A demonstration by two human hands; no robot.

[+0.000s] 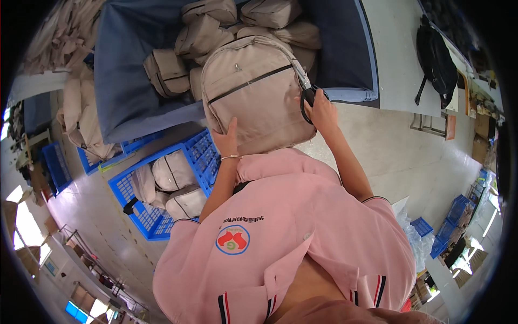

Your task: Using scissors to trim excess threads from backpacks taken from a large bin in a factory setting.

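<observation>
A beige backpack (253, 92) with a dark front zipper is held up in front of me. My left hand (226, 139) supports its lower left corner, thumb up against the fabric, a thin bracelet on the wrist. My right hand (319, 110) grips black-handled scissors (305, 92) whose blades point up along the backpack's right edge.
A big blue fabric bin (124, 92) behind holds several more beige backpacks (202, 35). A blue plastic crate (127, 197) at lower left carries several pale bags. More beige bags (86, 119) hang at the left. A black bag (436, 59) lies on the table at upper right.
</observation>
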